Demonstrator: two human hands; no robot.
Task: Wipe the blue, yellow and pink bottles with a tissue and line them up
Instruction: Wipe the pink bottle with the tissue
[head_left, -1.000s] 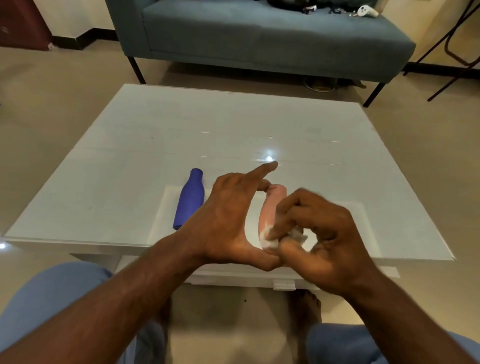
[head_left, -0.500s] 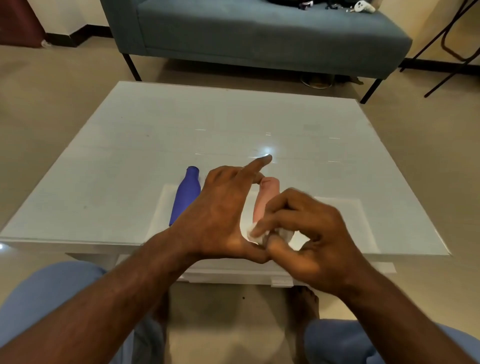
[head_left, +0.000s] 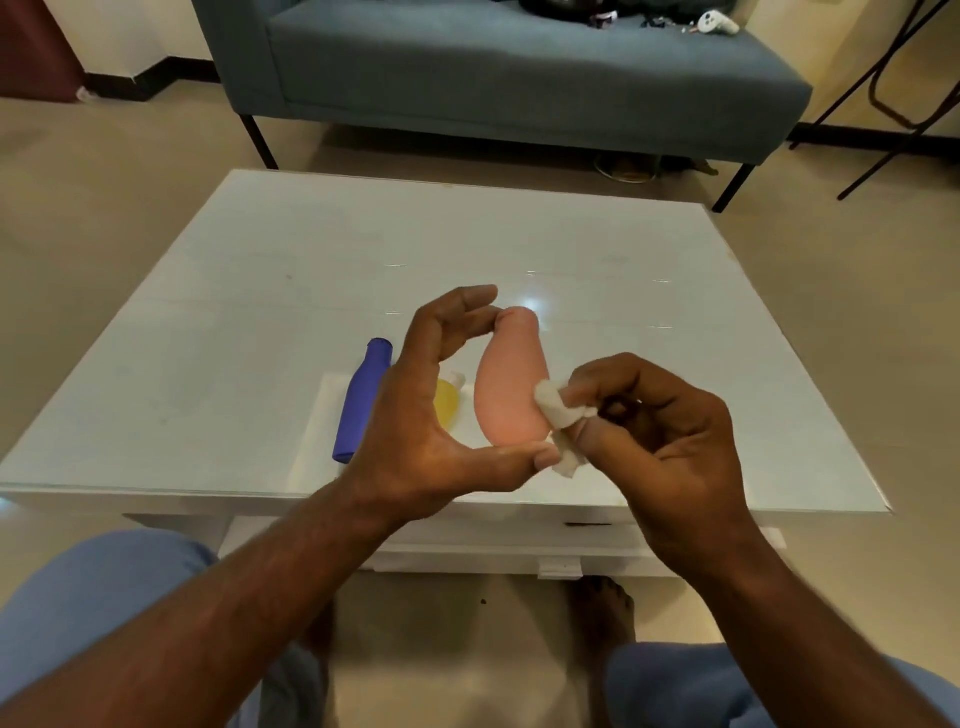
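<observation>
White table (head_left: 260, 312), blue bottle (head_left: 361, 402) lying, yellow bottle (head_left: 447, 408) seemingly half-hidden behind left hand (head_left: 431, 415) gripping pink bottle (head_left: 511, 389), right hand (head_left: 670, 441) pinching tissue (head_left: 558, 415)

Matt pink bottle (head_left: 511, 384), glossy table (head_left: 311, 291)

Pink bottle (head_left: 511, 395) raised higher; tissue (head_left: 558, 415) shifted from base to side; yellow bottle (head_left: 447, 408) now exposed.
</observation>
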